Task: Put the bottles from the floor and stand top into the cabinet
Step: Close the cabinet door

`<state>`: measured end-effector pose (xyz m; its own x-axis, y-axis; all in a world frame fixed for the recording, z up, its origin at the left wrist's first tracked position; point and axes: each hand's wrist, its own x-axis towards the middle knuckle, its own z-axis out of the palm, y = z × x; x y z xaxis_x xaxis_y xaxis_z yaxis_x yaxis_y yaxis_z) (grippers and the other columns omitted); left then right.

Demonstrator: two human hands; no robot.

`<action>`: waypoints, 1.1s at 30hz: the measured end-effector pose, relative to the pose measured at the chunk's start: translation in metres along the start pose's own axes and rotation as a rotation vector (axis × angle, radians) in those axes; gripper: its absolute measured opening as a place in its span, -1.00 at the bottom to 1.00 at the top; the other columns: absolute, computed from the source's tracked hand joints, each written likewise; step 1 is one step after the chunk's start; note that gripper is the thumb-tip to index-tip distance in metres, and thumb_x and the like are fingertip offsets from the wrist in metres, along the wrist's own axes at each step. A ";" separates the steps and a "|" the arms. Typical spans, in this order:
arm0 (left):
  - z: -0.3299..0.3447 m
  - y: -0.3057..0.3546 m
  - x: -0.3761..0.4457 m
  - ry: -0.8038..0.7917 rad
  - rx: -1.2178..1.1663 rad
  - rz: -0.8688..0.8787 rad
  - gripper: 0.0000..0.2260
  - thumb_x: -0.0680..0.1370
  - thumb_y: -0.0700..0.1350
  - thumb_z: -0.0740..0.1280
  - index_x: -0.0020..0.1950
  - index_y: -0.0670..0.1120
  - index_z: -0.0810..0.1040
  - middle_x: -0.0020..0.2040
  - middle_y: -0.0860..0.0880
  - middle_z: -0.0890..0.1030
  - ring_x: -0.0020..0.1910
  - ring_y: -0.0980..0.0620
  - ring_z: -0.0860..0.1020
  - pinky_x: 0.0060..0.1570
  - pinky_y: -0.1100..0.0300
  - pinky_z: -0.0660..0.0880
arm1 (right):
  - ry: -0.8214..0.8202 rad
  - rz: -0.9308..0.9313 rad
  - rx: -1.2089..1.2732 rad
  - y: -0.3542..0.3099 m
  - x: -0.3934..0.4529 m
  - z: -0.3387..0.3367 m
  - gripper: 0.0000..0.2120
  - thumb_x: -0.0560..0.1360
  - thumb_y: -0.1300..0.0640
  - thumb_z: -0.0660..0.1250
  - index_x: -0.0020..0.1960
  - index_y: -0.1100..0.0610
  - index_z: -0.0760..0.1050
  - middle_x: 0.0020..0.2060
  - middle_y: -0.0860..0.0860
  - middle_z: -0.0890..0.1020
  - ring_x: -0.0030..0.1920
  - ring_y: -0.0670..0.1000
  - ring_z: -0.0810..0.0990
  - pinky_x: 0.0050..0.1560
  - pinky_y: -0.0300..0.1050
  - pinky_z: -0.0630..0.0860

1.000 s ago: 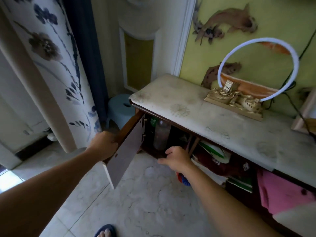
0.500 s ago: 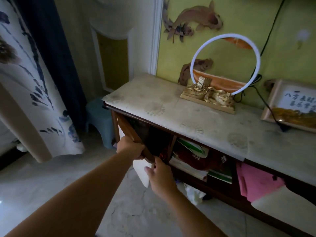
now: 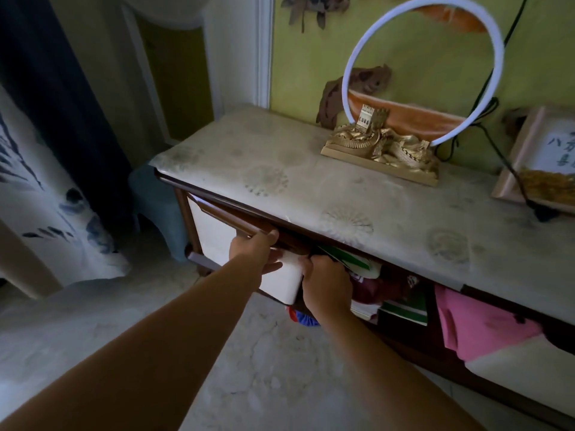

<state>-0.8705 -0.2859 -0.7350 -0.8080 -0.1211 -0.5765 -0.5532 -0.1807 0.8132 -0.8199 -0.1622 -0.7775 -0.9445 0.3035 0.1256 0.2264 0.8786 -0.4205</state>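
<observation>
The cabinet door (image 3: 214,234), white with a brown wooden frame, stands nearly closed at the left end of the stand (image 3: 311,188). My left hand (image 3: 255,248) rests on the door's top right edge, fingers over the frame. My right hand (image 3: 323,283) grips the door's right side near its lower corner. No bottle shows in this view; the compartment behind the door is hidden. The stand top carries no bottle.
A gold wall model (image 3: 381,150) with a white ring lamp (image 3: 420,66) and a framed picture (image 3: 541,160) sit on the stand top. Books (image 3: 401,306) and pink cloth (image 3: 476,328) fill open shelves to the right. A blue stool (image 3: 155,200) stands left; a red-blue item (image 3: 303,318) lies below.
The door has swung from wide open to nearly closed under both hands. The bottle seen inside a second ago is now hidden behind it. The view has risen and shifted right.
</observation>
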 end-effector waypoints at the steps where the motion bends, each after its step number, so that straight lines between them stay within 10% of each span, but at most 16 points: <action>1: 0.002 0.001 0.002 0.000 0.003 -0.005 -0.85 0.48 -0.19 0.40 -0.02 -0.22 0.51 -0.13 -0.26 0.65 -0.25 -0.15 0.66 -0.37 0.07 0.62 | 0.010 0.002 0.009 0.000 0.002 0.001 -0.55 0.63 -0.12 0.03 -0.05 0.14 0.57 -0.21 0.02 0.63 -0.17 0.01 0.60 -0.22 -0.16 0.44; 13: 0.012 -0.010 -0.002 -0.188 -0.121 -0.053 -0.66 0.45 -0.52 0.18 0.13 -0.22 0.51 -0.01 -0.18 0.55 -0.23 0.01 0.51 -0.02 -0.05 0.59 | 0.078 0.051 0.284 0.005 0.025 0.011 -0.69 0.61 0.11 0.21 -0.19 0.26 0.56 -0.27 0.16 0.65 -0.31 0.05 0.53 -0.37 -0.24 0.28; 19: 0.004 -0.010 -0.004 -0.257 0.304 -0.046 -0.59 0.46 -0.44 0.29 0.17 -0.01 0.55 0.21 -0.09 0.47 0.15 -0.08 0.47 -0.17 0.06 0.60 | 0.079 0.150 0.357 -0.004 0.021 0.013 -0.77 0.57 0.19 0.28 -0.18 0.29 0.58 -0.23 0.16 0.67 -0.21 0.11 0.62 -0.23 -0.18 0.46; 23: 0.002 0.005 -0.021 -0.303 0.679 0.058 -0.64 0.49 -0.32 0.35 0.28 -0.15 0.52 0.24 -0.10 0.52 0.14 -0.09 0.55 -0.05 0.12 0.58 | -0.172 0.203 0.277 -0.001 0.025 0.001 -0.84 0.54 0.23 0.25 -0.13 0.28 0.56 -0.23 0.12 0.60 -0.23 0.07 0.54 -0.39 -0.26 0.39; 27: -0.013 0.018 -0.038 -0.304 0.843 0.123 -0.81 0.47 -0.20 0.41 0.06 -0.23 0.63 0.00 -0.15 0.67 -0.11 -0.07 0.66 -0.20 0.16 0.60 | -0.529 0.231 0.308 -0.007 0.022 -0.041 -0.82 0.50 0.24 0.23 -0.01 0.28 0.58 -0.10 0.22 0.69 -0.14 0.18 0.68 -0.03 0.09 0.65; 33: -0.047 0.054 -0.094 -0.228 1.346 0.617 -0.82 0.41 -0.09 0.46 -0.02 -0.11 0.67 -0.04 -0.02 0.68 -0.11 0.05 0.63 0.00 0.07 0.59 | -0.793 -0.009 0.015 -0.045 -0.019 -0.155 -0.79 0.56 0.21 0.18 0.00 0.29 0.55 -0.12 0.13 0.67 -0.23 0.04 0.66 -0.19 -0.13 0.61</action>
<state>-0.8154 -0.3299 -0.6404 -0.9211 0.3322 -0.2031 0.2126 0.8661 0.4524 -0.7747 -0.1501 -0.6217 -0.8354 -0.0617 -0.5461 0.2203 0.8728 -0.4356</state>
